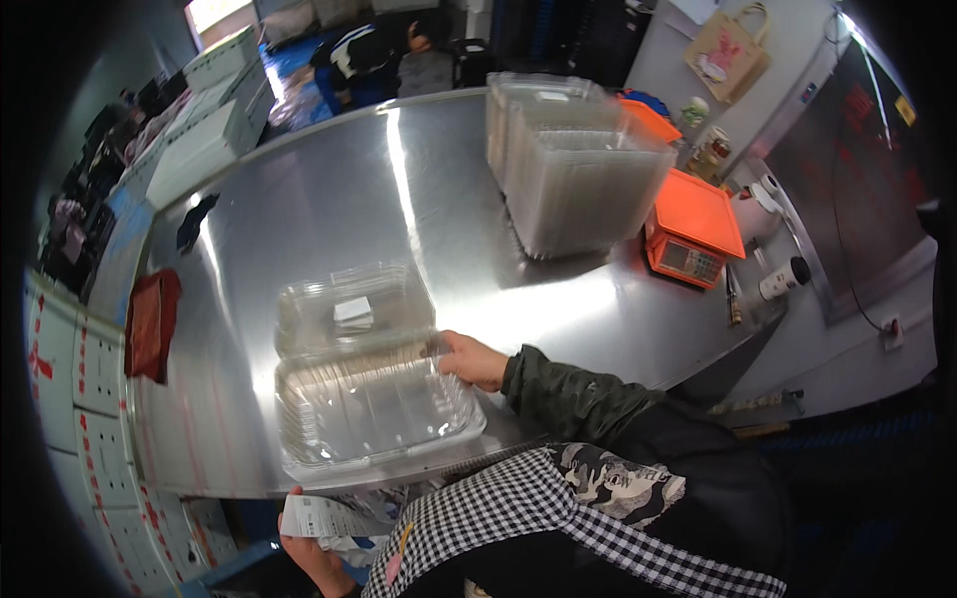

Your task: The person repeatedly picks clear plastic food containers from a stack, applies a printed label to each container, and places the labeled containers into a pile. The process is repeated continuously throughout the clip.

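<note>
My right hand [478,362] pinches the right edge of an opened clear plastic clamshell container [374,411], near its hinge. The container lies on the steel table at the front edge, lid folded back; it looks like several nested together. White labels [353,314] show on the lid part. Below the table edge, my left hand [314,557] holds a white printed label sheet [318,517] that bears writing. Crumpled clear and white plastic [359,549] lies beside that hand, partly hidden by my checked apron [478,493].
Tall stacks of clear clamshell containers [583,187] stand at the back right, beside an orange scale [691,224]. A red cloth or pouch [152,325] and a dark item [196,224] lie leftward. White boxes [97,463] are stacked left. A person [374,56] bends beyond the table.
</note>
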`<act>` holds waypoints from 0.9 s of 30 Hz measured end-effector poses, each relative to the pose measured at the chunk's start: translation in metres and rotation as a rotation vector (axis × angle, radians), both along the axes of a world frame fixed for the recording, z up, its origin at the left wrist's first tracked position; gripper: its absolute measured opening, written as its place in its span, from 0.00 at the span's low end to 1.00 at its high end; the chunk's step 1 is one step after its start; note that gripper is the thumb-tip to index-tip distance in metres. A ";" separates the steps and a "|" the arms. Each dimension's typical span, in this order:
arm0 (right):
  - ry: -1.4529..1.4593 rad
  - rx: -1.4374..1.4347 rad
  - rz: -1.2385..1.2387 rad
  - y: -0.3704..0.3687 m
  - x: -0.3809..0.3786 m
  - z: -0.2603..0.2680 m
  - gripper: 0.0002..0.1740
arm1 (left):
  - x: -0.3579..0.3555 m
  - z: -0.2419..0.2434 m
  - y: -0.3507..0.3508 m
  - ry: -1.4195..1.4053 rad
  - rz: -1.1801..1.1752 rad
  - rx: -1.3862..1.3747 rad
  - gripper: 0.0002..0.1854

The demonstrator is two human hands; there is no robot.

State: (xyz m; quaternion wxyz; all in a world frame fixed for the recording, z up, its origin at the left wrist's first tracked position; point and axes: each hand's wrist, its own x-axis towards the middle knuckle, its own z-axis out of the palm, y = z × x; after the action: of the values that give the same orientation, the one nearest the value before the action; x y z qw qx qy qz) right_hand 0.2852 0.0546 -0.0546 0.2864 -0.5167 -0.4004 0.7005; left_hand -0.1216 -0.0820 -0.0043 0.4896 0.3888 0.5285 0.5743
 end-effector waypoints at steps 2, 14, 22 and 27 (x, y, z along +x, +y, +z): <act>0.144 0.213 -0.135 0.016 0.022 0.040 0.37 | 0.008 0.000 0.007 -0.219 0.105 -0.029 0.14; -0.202 0.832 -0.379 0.097 0.368 0.310 0.26 | 0.099 -0.008 0.037 -0.168 0.045 -0.042 0.11; -1.300 0.454 -0.165 0.152 0.514 0.253 0.22 | 0.120 -0.017 0.030 -0.058 0.100 -0.042 0.11; -1.498 0.522 0.100 0.178 0.529 0.247 0.20 | 0.125 -0.010 0.027 -0.029 0.128 -0.041 0.10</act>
State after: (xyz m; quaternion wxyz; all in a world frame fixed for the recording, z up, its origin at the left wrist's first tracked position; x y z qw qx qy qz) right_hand 0.8138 0.2329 0.1926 0.0210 -0.7479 -0.6605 0.0622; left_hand 0.0030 -0.0548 -0.0143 0.4673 0.3355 0.5568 0.5991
